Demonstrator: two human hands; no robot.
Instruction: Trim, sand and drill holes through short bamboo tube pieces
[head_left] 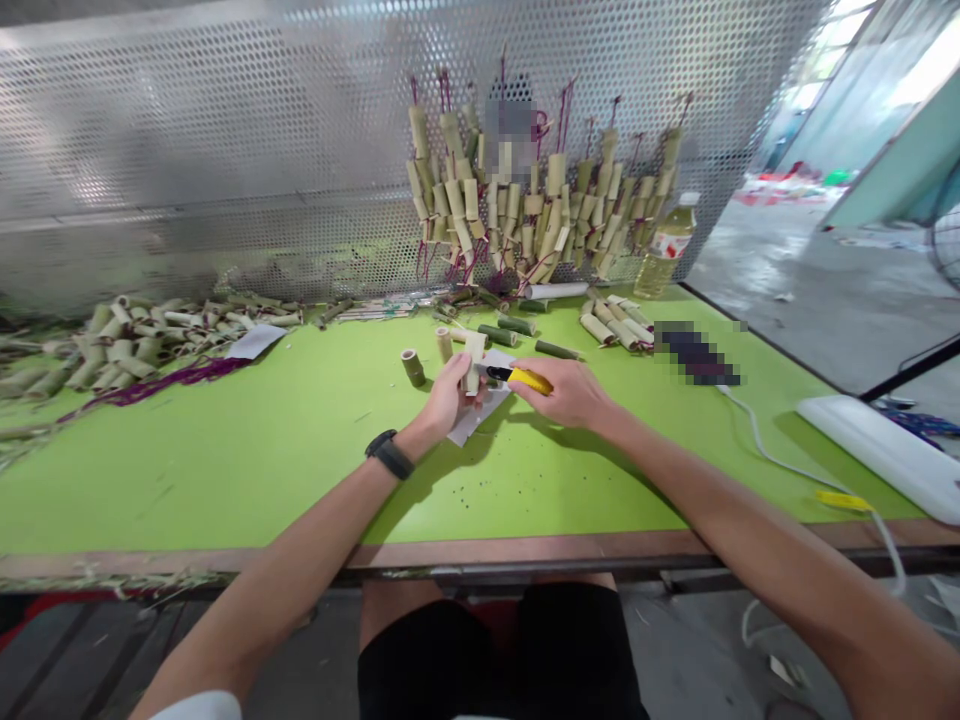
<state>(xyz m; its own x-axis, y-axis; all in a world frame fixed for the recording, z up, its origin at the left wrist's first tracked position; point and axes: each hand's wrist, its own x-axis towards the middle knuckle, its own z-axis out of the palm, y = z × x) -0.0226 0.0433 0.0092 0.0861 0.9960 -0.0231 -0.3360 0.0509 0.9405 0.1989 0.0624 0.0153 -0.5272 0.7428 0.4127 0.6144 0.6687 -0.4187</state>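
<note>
My left hand, with a black watch on its wrist, is closed round a pale bamboo piece held upright above the table. In my right hand is a yellow and black utility knife, its front end pointing left at the bamboo piece. Whether the blade touches the bamboo is too small to tell. Under the hands lies a sheet of white paper. Just left of the held piece stand a short green bamboo tube and a paler tube.
A heap of bamboo pieces with purple string lies left on the green table. Strung bamboo bundles hang on the perforated metal panel. An oil bottle and a white cable are at right.
</note>
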